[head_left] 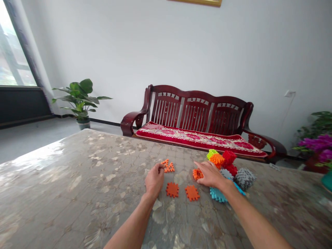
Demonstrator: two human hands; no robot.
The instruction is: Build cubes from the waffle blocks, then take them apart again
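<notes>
My left hand (154, 180) rests on the table (77, 186) with its fingers curled, touching two orange triangular pieces (168, 166). My right hand (210, 173) lies palm down over an orange square piece (197, 174), fingers spread on it. Two flat orange toothed squares (172, 189) (192, 193) lie between the hands. Just right of my right hand is a heap of assembled toothed blocks: green (211, 152), orange (217, 159), red (229, 159), grey (244, 178) and a blue piece (217, 194) partly under my forearm.
The table carries a patterned, glossy cover. Behind it stands a dark red wooden bench (197, 117) with a red cushion. A potted plant (80, 98) stands by the window at left, and purple flowers (317, 143) at right.
</notes>
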